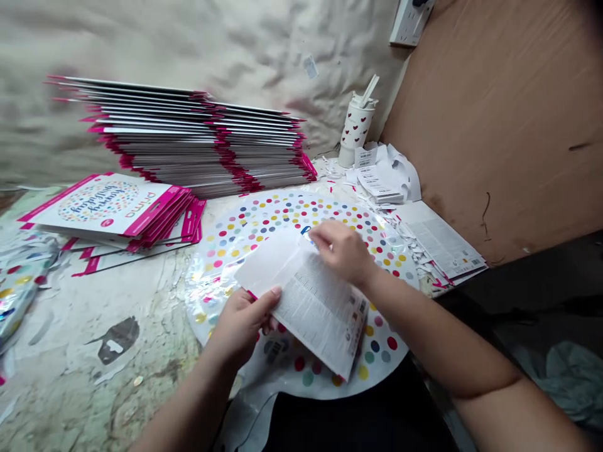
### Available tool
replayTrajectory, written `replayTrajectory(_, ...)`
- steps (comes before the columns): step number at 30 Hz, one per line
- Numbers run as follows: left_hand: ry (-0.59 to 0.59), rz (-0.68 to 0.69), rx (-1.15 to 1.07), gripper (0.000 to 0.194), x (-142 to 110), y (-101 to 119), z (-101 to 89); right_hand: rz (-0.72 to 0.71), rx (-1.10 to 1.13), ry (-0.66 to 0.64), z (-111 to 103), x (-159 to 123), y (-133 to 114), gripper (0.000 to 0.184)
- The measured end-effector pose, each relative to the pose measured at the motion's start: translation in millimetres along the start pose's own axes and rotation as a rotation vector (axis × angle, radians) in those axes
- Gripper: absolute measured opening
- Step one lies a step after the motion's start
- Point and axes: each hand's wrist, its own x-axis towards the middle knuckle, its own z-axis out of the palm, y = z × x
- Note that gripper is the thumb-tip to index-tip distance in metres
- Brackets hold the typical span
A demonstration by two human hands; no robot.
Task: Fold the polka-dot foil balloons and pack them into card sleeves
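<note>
A round foil balloon with multicoloured polka dots lies flat on the table in front of me. Over it, my left hand grips the lower left edge of a white card printed with small text and a barcode area. My right hand rests on the card's upper end, fingers bent over it, and hides part of the balloon's printed blue mark. A blank white flap extends from the card towards the upper left.
Tall stacks of pink-edged flat packages stand behind the balloon. A shorter stack of "Happy Birthday" packages lies to the left, beside a folded foil balloon. Printed sheets, paper labels and a heart-patterned cup sit at back right, against a brown board.
</note>
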Motion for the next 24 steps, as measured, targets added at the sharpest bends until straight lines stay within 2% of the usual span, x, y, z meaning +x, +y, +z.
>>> replayTrajectory(2,-0.005,-0.004,-0.027,0.034,-4,-9,3.4,-0.194,-0.061,-0.142,11,-14,-11,0.016)
replayTrajectory(4,-0.009,0.019,-0.024,0.036,-8,-14,5.3,-0.266,-0.083,-0.215,19,-26,-21,0.017)
replayTrajectory(11,0.032,0.075,0.202,0.047,-16,-17,9.8,-0.250,-0.217,-0.250,30,-37,-32,0.016)
replayTrajectory(16,-0.026,0.053,0.143,0.043,-18,-16,10.9,-0.215,-0.123,-0.245,22,-38,-30,0.016)
replayTrajectory(18,-0.016,0.043,0.128,0.039,-19,-14,10.9,-0.248,-0.124,-0.270,18,-39,-33,0.016)
replayTrajectory(24,-0.005,0.073,0.210,0.041,-22,-11,17.2,-0.419,-0.431,-0.261,28,-40,-44,0.022)
